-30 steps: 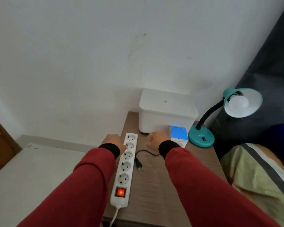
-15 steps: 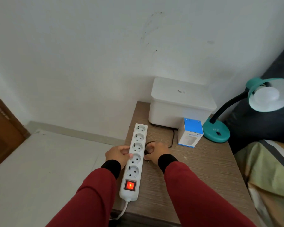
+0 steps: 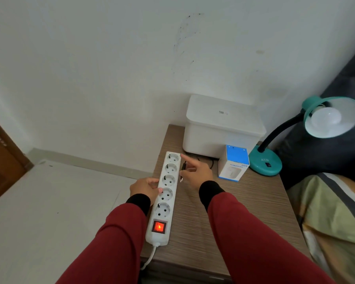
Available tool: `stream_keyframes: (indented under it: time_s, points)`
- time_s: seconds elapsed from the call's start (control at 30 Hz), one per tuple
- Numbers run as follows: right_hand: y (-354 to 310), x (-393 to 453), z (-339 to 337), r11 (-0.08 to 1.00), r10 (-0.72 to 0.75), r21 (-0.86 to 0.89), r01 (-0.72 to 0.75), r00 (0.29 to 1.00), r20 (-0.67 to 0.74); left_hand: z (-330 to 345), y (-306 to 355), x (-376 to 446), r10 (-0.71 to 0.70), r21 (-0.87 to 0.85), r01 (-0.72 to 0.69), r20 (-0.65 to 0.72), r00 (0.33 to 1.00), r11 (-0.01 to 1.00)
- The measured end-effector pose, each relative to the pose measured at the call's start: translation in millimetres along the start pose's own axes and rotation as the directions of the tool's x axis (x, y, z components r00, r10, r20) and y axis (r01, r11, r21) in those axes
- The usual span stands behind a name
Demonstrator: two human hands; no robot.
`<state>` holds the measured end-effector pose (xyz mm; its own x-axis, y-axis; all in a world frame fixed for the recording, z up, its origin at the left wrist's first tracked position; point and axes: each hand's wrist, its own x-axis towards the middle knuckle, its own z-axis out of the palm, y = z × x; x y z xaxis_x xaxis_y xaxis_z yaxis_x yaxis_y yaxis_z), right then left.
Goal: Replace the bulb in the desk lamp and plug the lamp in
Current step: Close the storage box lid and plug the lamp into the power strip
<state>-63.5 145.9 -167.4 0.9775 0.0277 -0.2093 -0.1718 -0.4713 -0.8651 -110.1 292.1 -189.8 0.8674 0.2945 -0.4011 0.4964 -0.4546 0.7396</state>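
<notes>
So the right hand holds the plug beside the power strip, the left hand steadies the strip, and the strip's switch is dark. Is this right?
Not quite: the switch glows red-orange, as the head view shows. The rest stands: the right hand holds the plug beside the strip, and the left hand steadies it.

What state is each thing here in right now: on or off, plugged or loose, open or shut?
Power strip: switch lit red, all five sockets empty.
Plug: unplugged, held beside the strip.
Right hand: gripping the plug.
Left hand: steadying the strip.
Desk lamp: bulb fitted, unlit.
White box: lid shut.
</notes>
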Motion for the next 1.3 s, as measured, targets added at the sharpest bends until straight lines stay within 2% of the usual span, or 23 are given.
stream_keyframes:
  time_s: [0.1,0.4,0.5,0.67,0.97,1.17,1.3]
  points:
    - [-3.5,-1.1,10.1,0.998,-0.06,-0.003,0.06,0.998,-0.032,0.4,0.4,-1.3,-0.002,-0.004,0.002,-0.006,1.0,1.0]
    - [-0.9,-0.8,38.5,0.95,-0.184,-0.273,0.153,0.979,-0.093,-1.2,-1.8,0.3,-0.003,-0.007,0.003,0.0,1.0,1.0]
    - [-5.7,0.3,40.0,0.886,-0.252,-0.407,0.222,0.967,-0.022,-1.7,-2.5,1.3,-0.007,0.001,0.007,0.001,1.0,1.0]
    - [-12.5,-1.1,41.4,0.793,-0.293,-0.531,0.3,0.951,0.099,-2.3,-2.2,3.2,-0.004,0.041,0.004,0.003,1.0,0.999]
    - [-1.1,-1.5,44.7,0.802,-0.251,-0.548,0.239,0.966,0.054,-0.7,-3.5,4.8,-0.01,0.003,0.01,0.006,1.0,1.0]
    - [0.8,2.3,52.3,0.776,-0.255,-0.579,0.249,0.964,0.072,-1.2,-3.0,6.1,-0.003,0.025,0.003,0.004,1.0,1.0]
    - [-1.6,2.4,48.6,0.798,-0.21,-0.561,0.219,0.974,0.082,-0.6,-2.2,4.2,-0.004,0.038,0.004,0.001,1.0,0.999]
